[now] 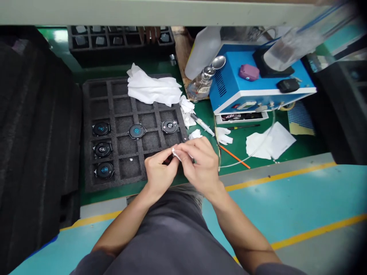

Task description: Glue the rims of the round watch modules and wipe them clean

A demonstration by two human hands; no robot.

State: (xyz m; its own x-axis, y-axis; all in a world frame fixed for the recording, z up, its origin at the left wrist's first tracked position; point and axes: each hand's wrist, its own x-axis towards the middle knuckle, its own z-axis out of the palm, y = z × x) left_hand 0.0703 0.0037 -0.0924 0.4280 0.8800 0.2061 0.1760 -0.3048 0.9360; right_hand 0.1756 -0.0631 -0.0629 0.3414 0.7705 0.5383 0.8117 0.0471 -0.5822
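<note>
My left hand [161, 170] and my right hand [200, 162] meet over the front right part of a black foam tray [99, 185]. Both are closed, fingertips pinching a small piece of white tissue [176, 153] between them. Most of the tissue is hidden by the fingers. Round watch bodies sit in the tray: one [169, 126] just beyond my hands, another [137, 131] lying across a divider, and a column of them down the left side, with a watch [103, 149] in its middle. A large white cloth [151, 87] drapes over the tray's far right compartments.
Right of the tray lie a syringe [203, 124], crumpled tissues [195, 134], an orange stick [235, 156] and a thin tube. Behind stand a glass pump bottle [200, 86] and a blue machine [229, 89]. Black foam stacks [37, 145] rise at left. Someone's fingers [150, 34] reach into a far tray.
</note>
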